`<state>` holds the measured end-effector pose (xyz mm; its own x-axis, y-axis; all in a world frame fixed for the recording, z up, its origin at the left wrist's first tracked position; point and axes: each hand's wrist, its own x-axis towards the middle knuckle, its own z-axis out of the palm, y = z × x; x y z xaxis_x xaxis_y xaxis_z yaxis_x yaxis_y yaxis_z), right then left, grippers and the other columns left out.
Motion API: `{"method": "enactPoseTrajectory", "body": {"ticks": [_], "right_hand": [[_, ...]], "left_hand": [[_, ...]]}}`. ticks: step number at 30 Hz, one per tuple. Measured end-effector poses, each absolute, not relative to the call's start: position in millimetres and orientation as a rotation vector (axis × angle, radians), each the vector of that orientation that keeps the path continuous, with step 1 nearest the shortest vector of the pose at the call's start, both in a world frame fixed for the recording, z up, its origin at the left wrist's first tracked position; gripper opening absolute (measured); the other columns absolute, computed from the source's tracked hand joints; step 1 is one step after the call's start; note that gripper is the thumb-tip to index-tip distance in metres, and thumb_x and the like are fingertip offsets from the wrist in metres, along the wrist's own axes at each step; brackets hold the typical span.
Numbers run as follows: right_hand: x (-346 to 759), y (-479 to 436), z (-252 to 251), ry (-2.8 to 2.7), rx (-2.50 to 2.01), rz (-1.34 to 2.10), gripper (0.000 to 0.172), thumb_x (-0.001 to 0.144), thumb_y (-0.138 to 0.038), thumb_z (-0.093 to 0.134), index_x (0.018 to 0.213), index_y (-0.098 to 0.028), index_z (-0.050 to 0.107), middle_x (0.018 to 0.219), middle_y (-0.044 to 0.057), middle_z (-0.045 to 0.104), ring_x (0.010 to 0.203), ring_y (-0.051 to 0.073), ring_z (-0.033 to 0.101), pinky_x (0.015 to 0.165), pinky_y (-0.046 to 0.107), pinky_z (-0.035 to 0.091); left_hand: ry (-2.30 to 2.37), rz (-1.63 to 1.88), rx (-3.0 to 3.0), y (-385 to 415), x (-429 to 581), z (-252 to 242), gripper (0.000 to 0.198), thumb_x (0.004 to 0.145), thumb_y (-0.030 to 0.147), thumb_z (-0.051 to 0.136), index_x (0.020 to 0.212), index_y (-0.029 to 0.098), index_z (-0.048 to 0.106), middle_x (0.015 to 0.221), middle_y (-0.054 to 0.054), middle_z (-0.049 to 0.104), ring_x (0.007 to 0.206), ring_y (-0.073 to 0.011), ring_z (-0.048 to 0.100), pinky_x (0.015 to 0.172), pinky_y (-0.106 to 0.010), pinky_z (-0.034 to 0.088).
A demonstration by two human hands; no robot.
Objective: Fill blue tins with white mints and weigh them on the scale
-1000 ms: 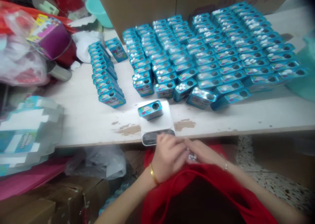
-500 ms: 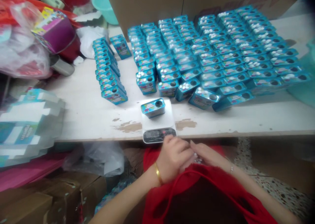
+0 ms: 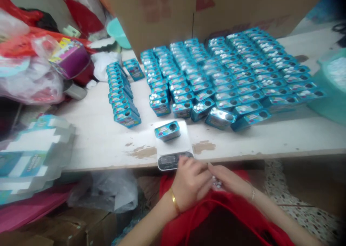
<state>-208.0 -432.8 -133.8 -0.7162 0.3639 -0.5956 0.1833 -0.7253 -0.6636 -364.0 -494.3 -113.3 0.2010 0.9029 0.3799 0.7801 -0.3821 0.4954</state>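
Note:
A blue tin [image 3: 167,131] with a round dark opening rests on the white scale [image 3: 175,148] at the table's front edge. Just below the scale's display, my left hand [image 3: 190,179] is closed, fingers curled, against my right hand. My right hand [image 3: 229,179] is curled around small white pellets [image 3: 216,183], partly seen between the hands. What my left fingers pinch, if anything, is hidden. Behind the scale stand many blue tins [image 3: 202,76] in rows, several with white pellets on top. A separate row of tins [image 3: 125,111] stands to their left.
A large cardboard box [image 3: 173,12] stands behind the tins. A green tub [image 3: 332,94] of white pellets is at right. Flattened cartons [image 3: 35,156] lie at left, below plastic bags [image 3: 32,80] and a purple box [image 3: 71,60]. A red cloth [image 3: 205,217] covers my lap.
The view has tilted up, so the table and tins appear lower. Both hands remain together by the scale, and the tin on it has not moved.

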Motion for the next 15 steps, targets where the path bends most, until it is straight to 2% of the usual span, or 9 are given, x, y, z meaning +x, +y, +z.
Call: {"method": "enactPoseTrajectory", "body": {"ticks": [2, 5, 7, 8, 10, 12, 15], "right_hand": [[-210.2, -429.9, -134.5, -1.003, -1.079, 2.562, 0.051, 0.079, -0.061, 0.060, 0.063, -0.012, 0.059, 0.047, -0.004, 0.046, 0.040, 0.003, 0.025, 0.040, 0.020, 0.015], [-213.1, -419.5, -137.9, -0.771, -1.004, 2.577, 0.040, 0.079, -0.053, 0.066, 0.073, -0.014, 0.061, 0.043, -0.009, 0.038, 0.037, 0.001, 0.016, 0.039, 0.018, 0.011], [-215.2, -410.2, -142.6, -0.567, -0.941, 2.632, 0.037, 0.078, -0.051, 0.068, 0.073, -0.015, 0.059, 0.043, -0.010, 0.036, 0.036, 0.001, 0.013, 0.038, 0.017, 0.010], [-216.3, -405.4, -145.8, -0.483, -0.910, 2.654, 0.036, 0.077, -0.050, 0.070, 0.072, -0.016, 0.058, 0.044, -0.010, 0.037, 0.036, 0.000, 0.013, 0.037, 0.016, 0.010], [-218.2, -396.5, -154.2, -0.425, -0.903, 2.659, 0.039, 0.074, -0.052, 0.071, 0.069, -0.016, 0.056, 0.046, -0.010, 0.038, 0.035, 0.000, 0.013, 0.037, 0.016, 0.009], [-218.8, -389.0, -165.1, -0.532, -0.996, 2.552, 0.044, 0.073, -0.058, 0.069, 0.068, -0.016, 0.056, 0.045, -0.009, 0.037, 0.035, 0.000, 0.014, 0.037, 0.016, 0.010], [-216.6, -381.0, -184.2, -0.783, -1.298, 2.252, 0.059, 0.061, -0.074, 0.066, 0.063, -0.016, 0.056, 0.042, -0.008, 0.036, 0.035, 0.001, 0.019, 0.037, 0.017, 0.011]], "left_hand": [[1.668, 0.933, 2.292, -486.4, -379.2, -98.1, 0.020, 0.086, 0.032, 0.061, 0.103, 0.021, 0.063, 0.105, -0.005, 0.066, 0.094, -0.0187, 0.055, 0.085, -0.037, 0.035], [1.933, 0.883, 2.294, -469.7, -410.7, -77.3, 0.054, 0.081, 0.046, 0.066, 0.126, 0.020, 0.052, 0.128, -0.013, 0.055, 0.115, -0.0283, 0.049, 0.094, -0.043, 0.034], [2.103, 0.722, 2.283, -457.9, -432.4, -70.0, 0.071, 0.077, 0.051, 0.068, 0.135, 0.019, 0.043, 0.135, -0.017, 0.049, 0.120, -0.0333, 0.046, 0.096, -0.047, 0.035], [2.140, 0.626, 2.273, -452.5, -442.8, -67.9, 0.069, 0.079, 0.049, 0.067, 0.136, 0.018, 0.042, 0.131, -0.017, 0.052, 0.116, -0.0328, 0.049, 0.093, -0.047, 0.038], [2.108, 0.490, 2.259, -443.3, -463.4, -63.4, 0.050, 0.085, 0.041, 0.062, 0.128, 0.020, 0.047, 0.115, -0.013, 0.062, 0.101, -0.0273, 0.058, 0.084, -0.042, 0.044], [2.048, 0.506, 2.277, -434.8, -486.3, -53.5, 0.033, 0.090, 0.033, 0.055, 0.120, 0.021, 0.052, 0.104, -0.008, 0.066, 0.092, -0.0224, 0.061, 0.079, -0.037, 0.046], [2.187, 0.733, 2.277, -412.3, -531.1, -25.3, 0.033, 0.090, 0.035, 0.053, 0.120, 0.021, 0.051, 0.110, -0.008, 0.065, 0.096, -0.0221, 0.062, 0.083, -0.035, 0.048]]}}
